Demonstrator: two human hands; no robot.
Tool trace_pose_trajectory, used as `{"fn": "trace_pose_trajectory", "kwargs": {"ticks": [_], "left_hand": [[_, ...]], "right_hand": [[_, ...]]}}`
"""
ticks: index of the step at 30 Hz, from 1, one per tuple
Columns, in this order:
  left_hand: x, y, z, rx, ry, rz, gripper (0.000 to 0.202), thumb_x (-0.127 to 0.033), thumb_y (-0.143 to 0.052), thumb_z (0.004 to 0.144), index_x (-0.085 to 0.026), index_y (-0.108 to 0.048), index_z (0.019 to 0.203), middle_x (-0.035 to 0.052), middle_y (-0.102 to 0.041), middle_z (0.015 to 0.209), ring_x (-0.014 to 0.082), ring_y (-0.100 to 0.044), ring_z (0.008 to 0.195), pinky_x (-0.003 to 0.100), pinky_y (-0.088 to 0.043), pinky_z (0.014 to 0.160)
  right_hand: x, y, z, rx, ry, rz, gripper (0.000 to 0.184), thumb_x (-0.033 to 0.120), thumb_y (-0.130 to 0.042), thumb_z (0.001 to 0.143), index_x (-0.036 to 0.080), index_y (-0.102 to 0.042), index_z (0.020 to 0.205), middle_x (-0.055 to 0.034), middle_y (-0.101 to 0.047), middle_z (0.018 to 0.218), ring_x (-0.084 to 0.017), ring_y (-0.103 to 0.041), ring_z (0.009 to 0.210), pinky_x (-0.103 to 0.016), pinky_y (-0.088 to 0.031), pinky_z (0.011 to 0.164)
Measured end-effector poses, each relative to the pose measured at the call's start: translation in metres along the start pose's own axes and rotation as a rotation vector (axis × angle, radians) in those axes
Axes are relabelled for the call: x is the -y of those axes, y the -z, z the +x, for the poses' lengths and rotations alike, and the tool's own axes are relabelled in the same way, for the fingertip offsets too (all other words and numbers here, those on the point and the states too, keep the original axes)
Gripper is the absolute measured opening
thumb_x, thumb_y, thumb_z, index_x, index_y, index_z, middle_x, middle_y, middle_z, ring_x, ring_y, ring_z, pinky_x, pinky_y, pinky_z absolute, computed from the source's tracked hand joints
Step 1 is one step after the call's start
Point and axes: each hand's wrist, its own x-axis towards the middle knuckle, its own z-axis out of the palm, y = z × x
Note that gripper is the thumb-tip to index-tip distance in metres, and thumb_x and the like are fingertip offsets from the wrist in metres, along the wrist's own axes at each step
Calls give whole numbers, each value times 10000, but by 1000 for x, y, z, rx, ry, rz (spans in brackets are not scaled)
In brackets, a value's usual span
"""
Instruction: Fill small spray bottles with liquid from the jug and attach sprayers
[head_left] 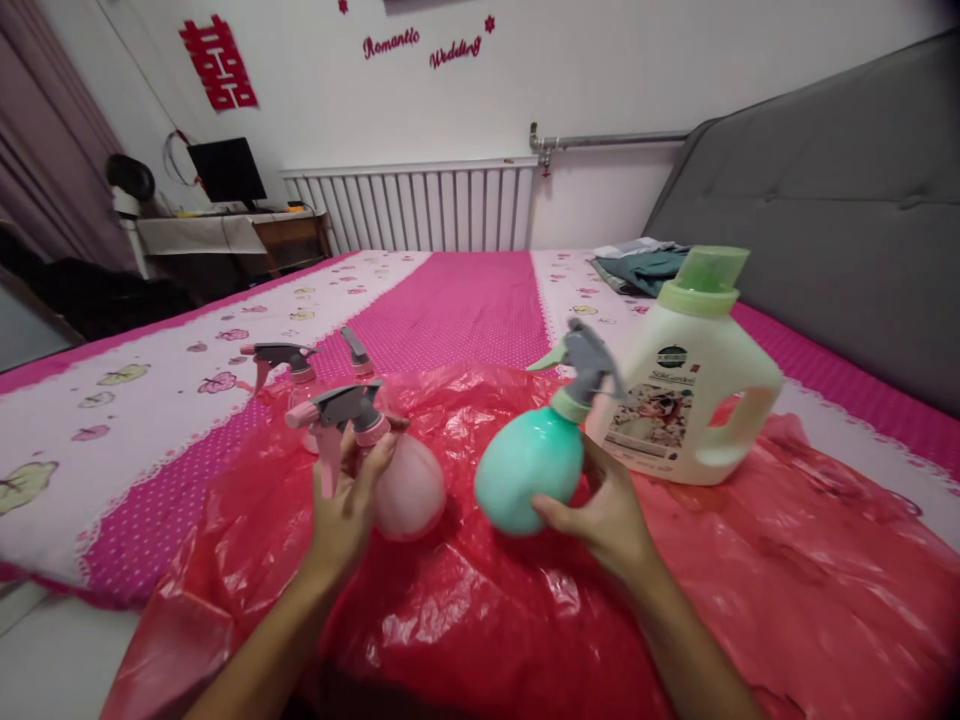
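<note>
My left hand (346,505) is closed around the neck of a pink spray bottle (409,485) with a grey and pink trigger head. In my right hand (600,500) is a mint-green spray bottle (525,470), tilted, its grey head slightly blurred. Behind the left hand stands another pink spray bottle (300,385), and beside it shows a further grey spray head (356,350), its body mostly hidden. To the right of the green bottle stands a large pale detergent jug (675,390) with a green cap.
A crumpled red plastic sheet (465,620) lies under the bottles on a pink patterned bed (480,290). Folded clothes (637,268) rest near the grey headboard (825,190). Beyond the bed are a white radiator (420,208) and a desk with a monitor (227,172).
</note>
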Motion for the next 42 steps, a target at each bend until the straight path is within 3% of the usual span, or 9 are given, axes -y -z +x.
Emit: {"fn": "trace_pose_trajectory", "kwargs": {"ticks": [8,17,20,23,26,29,32,36,42], "left_hand": [[-4,-9,-4,-21,4,-35,425,-581,-757,852,-207,-745,1054,93,-789,1137,306,-721,1137,451,-529,1066],[-2,-7,-3,10,3,-36,420,-573,-756,868,-218,-758,1093,91,-784,1172,311,-701,1194,447,-519,1087],[-1,-6,-4,8,7,-49,418,-571,-760,869,-218,-758,1093,91,-782,1175,309,-703,1189,444,-530,1072],[-1,-6,-4,16,5,-56,415,-566,-760,876,-217,-757,1101,91,-778,1189,306,-698,1196,450,-520,1091],[0,-6,-3,15,2,-75,414,-561,-764,875,-219,-752,1107,88,-779,1182,306,-702,1190,458,-518,1099],[0,-6,-2,13,-7,-67,409,-559,-764,876,-219,-750,1104,87,-778,1185,302,-706,1183,446,-525,1084],[0,-7,-3,19,-25,-46,398,-563,-750,888,-219,-753,1088,82,-778,1182,298,-704,1185,431,-528,1071],[1,-7,-4,19,-35,-41,350,-530,-739,912,-227,-754,1086,68,-778,1187,286,-693,1204,406,-520,1066],[1,-6,-4,19,-49,-45,318,-523,-737,915,-240,-766,1057,56,-791,1145,282,-700,1189,387,-540,1022]], "right_hand": [[0,-2,-1,-26,-24,0,821,477,-947,507,182,-730,1243,-155,-759,1236,-362,-733,1107,-491,-619,935],[6,2,-3,108,32,50,760,498,-943,501,197,-763,1175,-136,-781,1174,-358,-743,1066,-459,-633,883],[10,2,-5,-7,37,-48,716,431,-952,493,211,-774,1151,-124,-784,1172,-357,-737,1086,-474,-619,930],[12,1,-8,126,58,47,754,501,-923,503,209,-768,1181,-125,-786,1161,-365,-743,1061,-470,-635,875],[10,-1,-8,5,29,-50,728,435,-940,513,205,-762,1180,-124,-786,1168,-353,-742,1070,-459,-626,900],[7,-2,-7,104,37,10,757,493,-929,519,192,-752,1191,-137,-779,1179,-356,-739,1062,-453,-629,877],[5,-1,-6,-16,12,-67,738,475,-936,518,184,-748,1170,-145,-773,1191,-361,-730,1084,-478,-612,924],[5,-3,-7,36,24,-11,783,512,-925,502,172,-737,1183,-149,-771,1179,-363,-729,1077,-464,-621,894],[11,-11,-12,-96,-17,-57,779,503,-903,544,149,-722,1214,-167,-763,1180,-353,-736,1043,-442,-634,839]]}}
